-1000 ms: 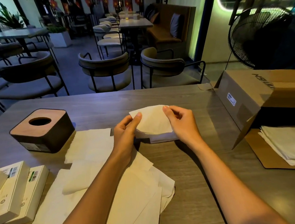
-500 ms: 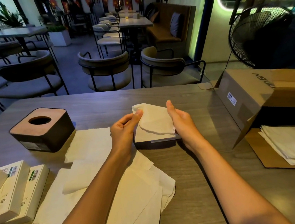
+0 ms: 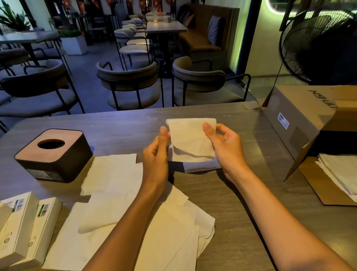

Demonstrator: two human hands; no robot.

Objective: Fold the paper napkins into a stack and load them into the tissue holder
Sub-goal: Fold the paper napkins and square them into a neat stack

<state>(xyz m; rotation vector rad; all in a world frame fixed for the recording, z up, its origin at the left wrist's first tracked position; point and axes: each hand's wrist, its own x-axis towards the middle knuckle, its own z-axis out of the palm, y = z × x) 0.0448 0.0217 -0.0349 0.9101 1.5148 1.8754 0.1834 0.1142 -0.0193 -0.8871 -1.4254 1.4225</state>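
At centre frame, we are pinching a folded cream paper napkin [image 3: 192,138] by its side edges, left hand [image 3: 156,156] and right hand [image 3: 226,146] gripping it between them, above the grey wooden table [image 3: 232,195]. The dark square tissue holder [image 3: 53,155] is sitting at left.

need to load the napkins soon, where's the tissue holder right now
In the head view the tissue holder stands on the table's far left, left of the left hand, its near corner beside the loose napkins.

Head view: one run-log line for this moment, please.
left hand: pinches folded white paper napkin | right hand: pinches same | dark square tissue holder: apart, left
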